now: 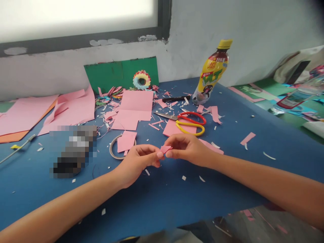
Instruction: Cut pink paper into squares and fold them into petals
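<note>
Between my two hands is a small folded piece of pink paper, held above the blue tabletop. My left hand pinches its left end with thumb and fingers. At its right end, my right hand pinches it too. Behind my right hand lie scissors with one red and one yellow handle loop, resting partly on pink paper. Left of my left hand, a roll of tape lies flat with a pink paper square across it. A larger notched pink sheet is farther back.
A yellow-labelled drink bottle stands at the back right, near a black marker. Pink sheets and a pixelated dark object are on the left. A ring of folded paper leans against a green board. Paper scraps litter the table.
</note>
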`<state>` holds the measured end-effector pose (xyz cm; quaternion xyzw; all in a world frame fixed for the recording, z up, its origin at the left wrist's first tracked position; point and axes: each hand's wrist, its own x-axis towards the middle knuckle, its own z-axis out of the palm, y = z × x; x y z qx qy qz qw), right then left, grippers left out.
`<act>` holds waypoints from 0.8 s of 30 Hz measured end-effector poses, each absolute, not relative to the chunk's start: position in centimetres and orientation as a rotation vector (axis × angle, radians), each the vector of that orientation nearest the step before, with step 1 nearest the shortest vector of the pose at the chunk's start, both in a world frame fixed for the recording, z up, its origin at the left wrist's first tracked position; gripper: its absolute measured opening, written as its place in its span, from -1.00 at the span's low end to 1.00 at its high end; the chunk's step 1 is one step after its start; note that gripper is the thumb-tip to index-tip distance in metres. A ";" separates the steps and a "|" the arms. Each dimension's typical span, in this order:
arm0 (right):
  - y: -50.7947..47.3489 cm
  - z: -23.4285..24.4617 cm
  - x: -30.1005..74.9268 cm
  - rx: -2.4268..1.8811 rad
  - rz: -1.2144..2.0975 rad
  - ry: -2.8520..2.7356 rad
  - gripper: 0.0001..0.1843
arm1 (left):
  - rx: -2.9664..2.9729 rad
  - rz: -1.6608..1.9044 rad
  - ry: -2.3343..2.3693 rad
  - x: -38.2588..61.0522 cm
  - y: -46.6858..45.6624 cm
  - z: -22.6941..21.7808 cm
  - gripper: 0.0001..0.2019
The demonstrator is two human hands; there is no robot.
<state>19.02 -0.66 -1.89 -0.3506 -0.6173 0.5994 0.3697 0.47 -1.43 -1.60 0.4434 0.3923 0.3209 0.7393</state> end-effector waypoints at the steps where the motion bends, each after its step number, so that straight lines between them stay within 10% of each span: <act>1: -0.8 -1.7 19.1 -0.941 1.481 -1.629 -0.80 | 1.040 0.743 0.909 0.5 -1.5 -1.6 -0.86; 24: -1.6 -1.4 19.0 -0.895 1.094 -1.696 -0.89 | 1.895 1.037 0.983 0.2 -1.9 -0.4 -0.96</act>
